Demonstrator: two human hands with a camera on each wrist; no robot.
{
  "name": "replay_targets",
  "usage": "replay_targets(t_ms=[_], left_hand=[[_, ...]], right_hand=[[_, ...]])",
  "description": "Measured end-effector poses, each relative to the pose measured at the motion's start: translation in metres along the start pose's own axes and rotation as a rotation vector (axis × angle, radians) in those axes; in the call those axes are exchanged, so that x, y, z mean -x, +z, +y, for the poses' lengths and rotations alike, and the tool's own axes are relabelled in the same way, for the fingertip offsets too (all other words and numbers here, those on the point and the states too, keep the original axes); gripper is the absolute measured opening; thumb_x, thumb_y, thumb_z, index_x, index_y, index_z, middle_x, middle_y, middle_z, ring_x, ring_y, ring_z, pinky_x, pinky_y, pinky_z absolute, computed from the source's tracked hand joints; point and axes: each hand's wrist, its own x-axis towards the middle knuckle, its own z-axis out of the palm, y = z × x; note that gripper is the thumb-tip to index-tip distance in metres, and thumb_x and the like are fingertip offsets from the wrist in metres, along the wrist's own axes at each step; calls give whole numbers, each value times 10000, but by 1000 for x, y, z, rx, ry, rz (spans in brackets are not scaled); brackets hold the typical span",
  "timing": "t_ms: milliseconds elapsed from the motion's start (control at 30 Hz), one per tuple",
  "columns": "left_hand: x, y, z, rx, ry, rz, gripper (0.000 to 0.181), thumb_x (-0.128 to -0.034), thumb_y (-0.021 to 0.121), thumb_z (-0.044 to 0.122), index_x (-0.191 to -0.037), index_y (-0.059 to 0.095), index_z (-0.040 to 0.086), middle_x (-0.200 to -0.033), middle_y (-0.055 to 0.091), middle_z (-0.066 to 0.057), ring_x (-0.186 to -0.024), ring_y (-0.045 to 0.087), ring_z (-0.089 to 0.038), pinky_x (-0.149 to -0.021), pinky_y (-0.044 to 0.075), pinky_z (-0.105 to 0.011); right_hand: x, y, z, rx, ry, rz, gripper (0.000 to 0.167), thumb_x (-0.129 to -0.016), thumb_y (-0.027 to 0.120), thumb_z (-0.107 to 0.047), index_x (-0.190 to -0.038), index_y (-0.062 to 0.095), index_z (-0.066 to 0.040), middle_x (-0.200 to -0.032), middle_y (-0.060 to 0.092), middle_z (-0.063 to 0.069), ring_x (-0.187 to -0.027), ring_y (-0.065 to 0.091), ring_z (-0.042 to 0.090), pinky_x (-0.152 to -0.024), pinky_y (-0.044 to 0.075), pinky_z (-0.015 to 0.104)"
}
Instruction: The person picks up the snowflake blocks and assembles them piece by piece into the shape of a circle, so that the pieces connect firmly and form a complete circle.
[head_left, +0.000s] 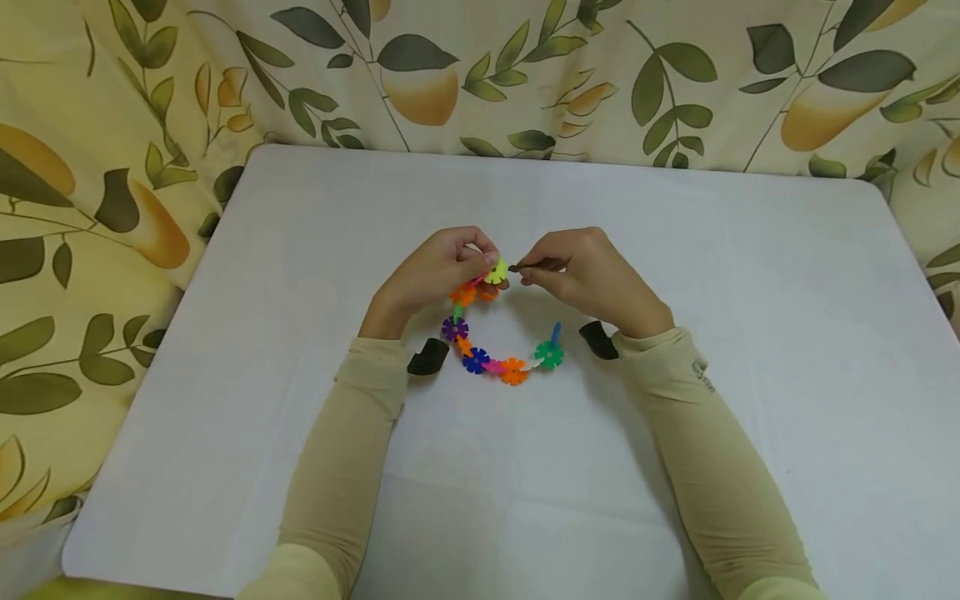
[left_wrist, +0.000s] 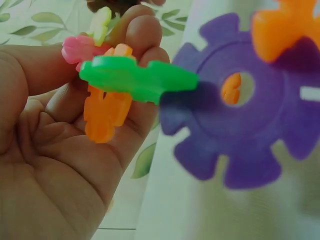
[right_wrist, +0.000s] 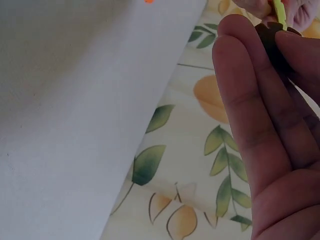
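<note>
My left hand point(head_left: 427, 271) pinches a yellow snowflake disc point(head_left: 496, 272) between thumb and fingers. That disc ends a curved chain of slotted plastic snowflake discs, with a pink one beside it. Orange, green, purple point(left_wrist: 215, 150), dark blue point(head_left: 476, 361) and pink pieces follow, down to a green disc point(head_left: 549, 354) and an upright light-blue disc point(head_left: 556, 333) at the far end. Just right of the yellow disc, my right hand point(head_left: 592, 271) holds a dark brown disc point(right_wrist: 272, 44) between thumb and fingertips, edge-on. Whether the brown and yellow discs touch, I cannot tell.
A white table point(head_left: 247, 333) lies under both hands. Black wrist-camera pieces point(head_left: 429, 357) show beside the two sleeves. Patterned leaf-and-fruit cloth point(head_left: 525, 75) hangs behind the table and along its left side.
</note>
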Motion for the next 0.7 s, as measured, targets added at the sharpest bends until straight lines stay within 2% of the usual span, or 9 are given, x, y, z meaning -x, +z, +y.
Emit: replay_targets(t_ms=[100,200,333,500,700], left_hand=[[-1,2,0,1,-13,4,112,-1111,576,62,-1096,616,-42,-958,789,-180,-930,785,-338,-941,585,-376],[-2,3,0,-8,-29,17,110,-1111,577,65,-1089,616,-36,-943,787,-178,-919,787,-321,-926,584,-365],[-2,4,1,-2,-50,30,115,-1113,576,70,-1095,619,-35,-937,787,-176,-926,779,-362,-877,595,-357],[-2,5,2,22,-62,44,118,-1113,572,61,-1100,614,-49,-928,785,-186,-906,778,-370,-830,614,-342],[-1,10,5,38,-94,87,111,-1108,576,55,-1079,600,-49,-910,780,-192,-883,779,-361,-804,625,-386]], right_hand=[[0,2,0,16,-19,-8,97,-940,738,116,-979,800,53,-920,792,108,-828,772,213,-781,586,220],[-1,3,0,24,-22,-16,85,-938,749,108,-978,802,55,-925,792,112,-831,772,222,-787,622,319],[-2,6,0,44,-35,-14,75,-918,776,113,-971,798,64,-932,790,136,-832,775,234,-776,635,413],[-4,11,-1,97,-97,26,75,-880,814,122,-936,790,79,-908,782,171,-816,775,258,-746,636,434],[-5,16,-5,167,-103,44,47,-888,796,130,-914,786,92,-880,773,178,-798,761,288,-742,632,454]])
